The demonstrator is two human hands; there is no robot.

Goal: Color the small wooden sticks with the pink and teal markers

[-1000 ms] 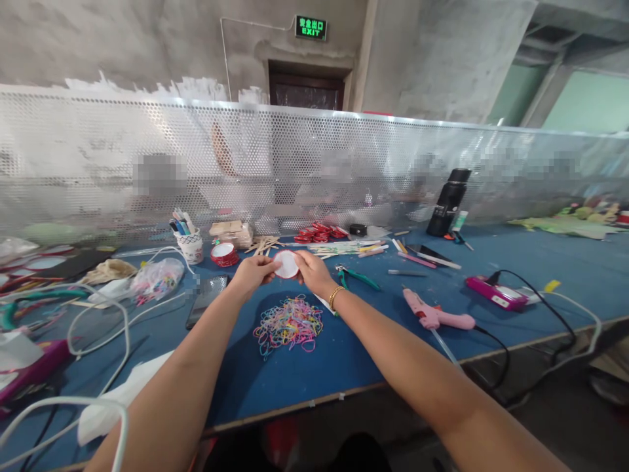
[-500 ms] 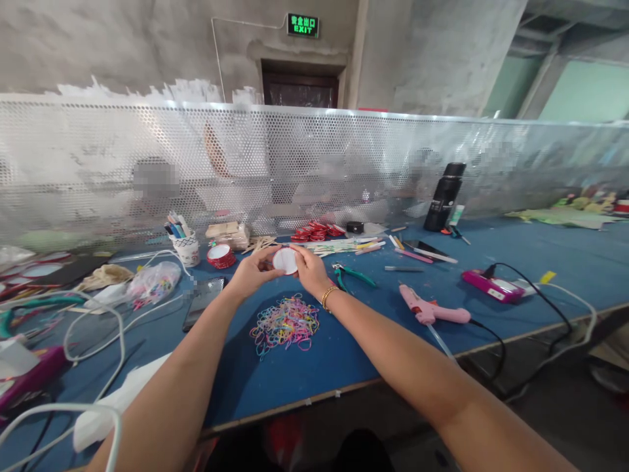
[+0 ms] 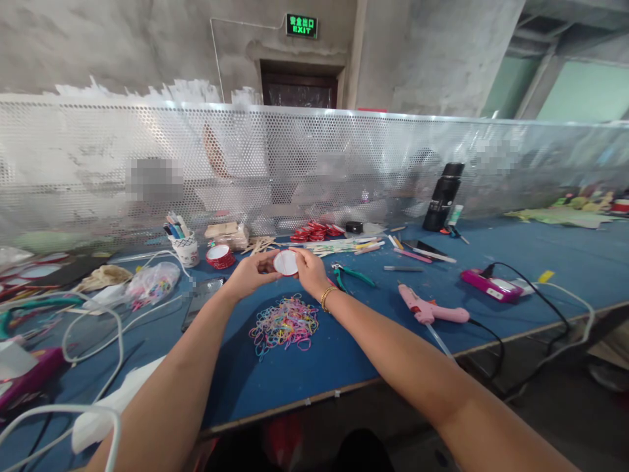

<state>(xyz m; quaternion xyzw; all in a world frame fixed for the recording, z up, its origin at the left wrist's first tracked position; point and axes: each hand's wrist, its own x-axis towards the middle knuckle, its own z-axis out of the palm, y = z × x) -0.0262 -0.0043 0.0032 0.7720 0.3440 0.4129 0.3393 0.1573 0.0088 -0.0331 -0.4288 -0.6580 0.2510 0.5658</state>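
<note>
Between both hands I hold a small round disc (image 3: 285,262) with a white face and a red rim, raised above the table. My left hand (image 3: 253,272) grips its left edge with thumb and fingers. My right hand (image 3: 310,267) pinches the right edge; a gold bracelet sits on that wrist. Just below the hands a loose heap of coloured elastic bands (image 3: 285,326) lies on the blue table (image 3: 295,380). A stack of similar red-rimmed discs (image 3: 220,256) stands left of my left hand, and more red pieces (image 3: 314,231) are piled behind.
Right of my hands lie green-handled pliers (image 3: 356,275), a pink glue gun (image 3: 432,308) and a purple box with cables (image 3: 491,286). A black bottle (image 3: 443,198) stands farther back. On the left are a pen cup (image 3: 185,250), a phone (image 3: 204,301) and white cable loops (image 3: 120,328). A perforated metal screen (image 3: 275,170) runs behind.
Both hands keep their hold on the disc. Its right edge is slightly more exposed and my left fingers have shifted a little; everything else stays put.
</note>
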